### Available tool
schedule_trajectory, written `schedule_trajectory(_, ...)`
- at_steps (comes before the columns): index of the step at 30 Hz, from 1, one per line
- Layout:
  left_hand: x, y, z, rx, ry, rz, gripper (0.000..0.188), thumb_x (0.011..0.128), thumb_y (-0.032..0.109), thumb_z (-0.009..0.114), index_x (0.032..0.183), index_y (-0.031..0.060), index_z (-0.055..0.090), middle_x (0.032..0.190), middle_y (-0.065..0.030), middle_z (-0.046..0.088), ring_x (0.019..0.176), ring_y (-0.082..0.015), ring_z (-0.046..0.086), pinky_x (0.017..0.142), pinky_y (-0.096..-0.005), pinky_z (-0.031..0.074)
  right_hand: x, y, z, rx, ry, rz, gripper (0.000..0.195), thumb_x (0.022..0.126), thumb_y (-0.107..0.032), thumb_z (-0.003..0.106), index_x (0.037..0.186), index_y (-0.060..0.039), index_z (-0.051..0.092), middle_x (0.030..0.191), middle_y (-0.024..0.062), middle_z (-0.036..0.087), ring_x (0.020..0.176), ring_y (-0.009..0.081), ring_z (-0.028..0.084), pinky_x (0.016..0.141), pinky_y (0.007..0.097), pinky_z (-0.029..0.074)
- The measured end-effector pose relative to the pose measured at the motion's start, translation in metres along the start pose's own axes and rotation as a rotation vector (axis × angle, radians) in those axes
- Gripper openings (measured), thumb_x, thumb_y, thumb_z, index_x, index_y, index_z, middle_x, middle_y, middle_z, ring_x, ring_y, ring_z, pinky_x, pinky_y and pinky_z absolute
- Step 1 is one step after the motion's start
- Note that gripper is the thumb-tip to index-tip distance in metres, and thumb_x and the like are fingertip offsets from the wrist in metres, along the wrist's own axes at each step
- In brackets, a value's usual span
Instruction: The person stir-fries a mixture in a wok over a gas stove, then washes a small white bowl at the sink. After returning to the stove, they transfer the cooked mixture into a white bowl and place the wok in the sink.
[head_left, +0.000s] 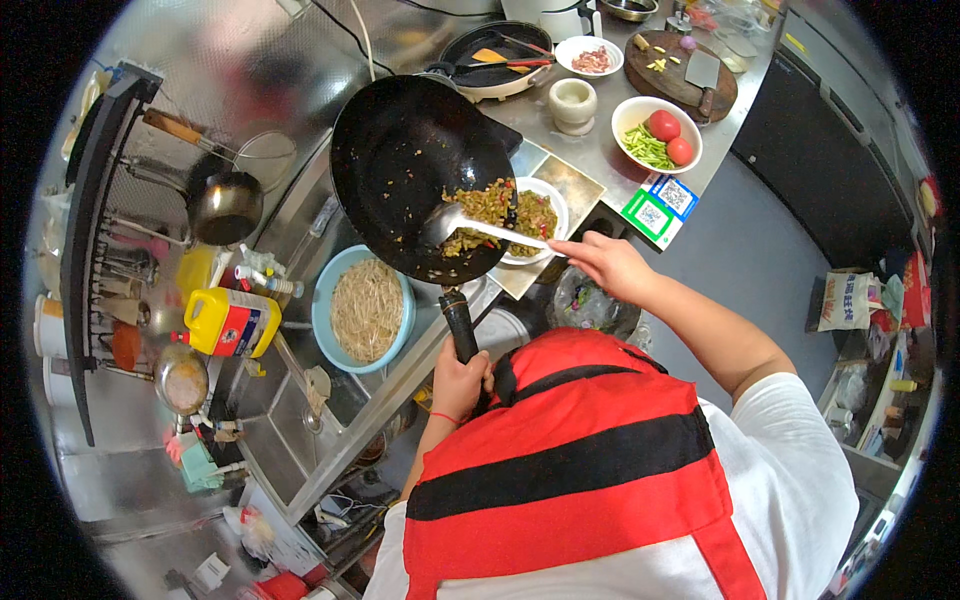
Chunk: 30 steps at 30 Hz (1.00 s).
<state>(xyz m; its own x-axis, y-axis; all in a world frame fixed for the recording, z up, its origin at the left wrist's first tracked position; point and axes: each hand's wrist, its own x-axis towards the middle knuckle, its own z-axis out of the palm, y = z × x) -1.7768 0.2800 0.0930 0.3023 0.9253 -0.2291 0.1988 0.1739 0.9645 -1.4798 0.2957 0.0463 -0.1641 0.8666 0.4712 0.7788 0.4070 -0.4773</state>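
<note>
My left hand (460, 377) grips the black handle of a dark wok (397, 157), which is tilted over a white plate (562, 206). In my right hand (604, 262) is the handle of a metal ladle (442, 223), its bowl inside the wok beside chopped green food with red bits (480, 206). More of the same food (536, 225) lies on the plate, partly behind the wok's rim. The plate rests on a patterned board or tile (581, 180) at the corner of the steel counter.
A blue basin of pale strands (409, 330) sits left, over the sink (277, 442), near a yellow jug (225, 322). Beyond the plate are a stone mortar (572, 105), a bowl with tomatoes (619, 139), and a round chopping board (645, 82) with a cleaver (702, 71). A lined bin (589, 304) stands below.
</note>
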Motion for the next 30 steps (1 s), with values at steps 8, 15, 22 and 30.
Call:
schedule_trajectory(8, 0.001, 0.002, 0.005, -0.003, 0.006, 0.004, 0.02, 0.081, 0.003, 0.054, 0.094, 0.0015, 0.039, 0.057, -0.0051, 0.048, 0.043, -0.0136, 0.047, 0.041, -0.0279, 0.039, -0.008, 0.017, -0.014, -0.145, -0.009, -0.013, 0.042, 0.082, -0.02, 0.059, 0.122, -0.0315, 0.053, 0.072, 0.0084, 0.046, 0.061, 0.0265, 0.054, 0.052, 0.0383, 0.044)
schedule_trajectory(15, 0.004, 0.005, 0.004, 0.045, 0.008, 0.013, 0.019, 0.082, 0.001, 0.052, 0.094, 0.0017, 0.038, 0.057, -0.0047, 0.047, 0.043, -0.0139, 0.046, 0.04, -0.0277, 0.038, -0.023, 0.036, -0.019, -0.182, -0.035, 0.039, 0.04, 0.084, -0.02, 0.057, 0.122, -0.0307, 0.053, 0.071, 0.009, 0.046, 0.061, 0.027, 0.053, 0.053, 0.0387, 0.044)
schedule_trajectory(22, 0.008, 0.007, 0.006, 0.073, 0.006, 0.006, 0.02, 0.081, 0.002, 0.053, 0.095, 0.0011, 0.039, 0.057, -0.0047, 0.048, 0.042, -0.014, 0.047, 0.039, -0.0283, 0.039, 0.007, 0.032, 0.004, -0.048, 0.17, 0.204, 0.037, 0.086, -0.021, 0.055, 0.123, -0.0269, 0.053, 0.076, 0.0131, 0.051, 0.065, 0.0326, 0.055, 0.059, 0.0414, 0.047)
schedule_trajectory(30, 0.013, 0.003, 0.004, 0.145, 0.06, 0.023, 0.019, 0.079, 0.002, 0.053, 0.091, 0.0022, 0.039, 0.056, -0.005, 0.048, 0.042, -0.0144, 0.048, 0.039, -0.0283, 0.04, -0.033, 0.016, 0.015, 0.042, 0.095, 0.35, 0.035, 0.087, -0.02, 0.053, 0.123, -0.0221, 0.053, 0.08, 0.0148, 0.054, 0.074, 0.0348, 0.056, 0.065, 0.043, 0.047)
